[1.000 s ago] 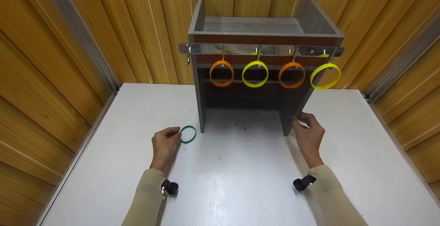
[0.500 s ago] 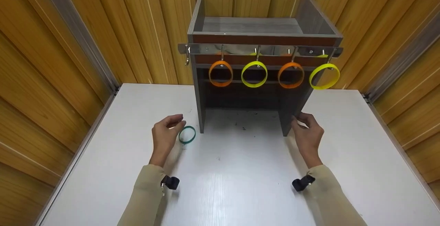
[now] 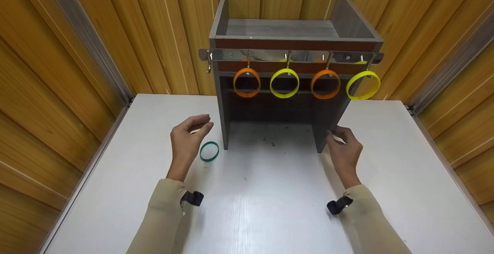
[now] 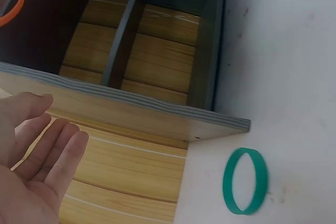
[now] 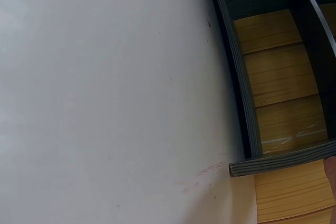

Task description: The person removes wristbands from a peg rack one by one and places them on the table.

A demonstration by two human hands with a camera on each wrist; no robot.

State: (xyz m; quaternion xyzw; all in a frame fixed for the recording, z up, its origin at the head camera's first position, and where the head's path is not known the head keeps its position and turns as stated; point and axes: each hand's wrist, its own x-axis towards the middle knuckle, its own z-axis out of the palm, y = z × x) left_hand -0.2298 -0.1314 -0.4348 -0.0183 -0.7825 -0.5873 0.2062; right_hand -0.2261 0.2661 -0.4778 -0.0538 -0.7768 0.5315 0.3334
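Note:
A thin green wristband-like ring [image 4: 228, 182] rests on the white table beside the left foot of a grey shelf unit [image 3: 223, 103]. My left hand [image 3: 189, 140] is raised off the table just beyond the ring, fingers loosely bent, thumb apart from them, holding nothing. Beside the unit's right side panel [image 3: 328, 122], my right hand [image 3: 344, 151] touches the panel's outer face near its lower front edge. Only a sliver of that hand's finger shows in the right wrist view. Across the unit's front runs a metal hook rail [image 3: 262, 55], with orange rings [image 3: 235, 84] and yellow rings [image 3: 271, 85] hanging from its hooks.
The leftmost hook [image 3: 209, 63] on the rail bears no ring. Wood-patterned panels [image 3: 185, 34] stand behind and at both sides of the white table [image 3: 270, 207]. A small black camera [image 3: 195, 198] sits at each wrist.
My left hand has let go of the green ring and risen away from it toward the unit, leaving the ring on the table. The right hand stays at the right panel.

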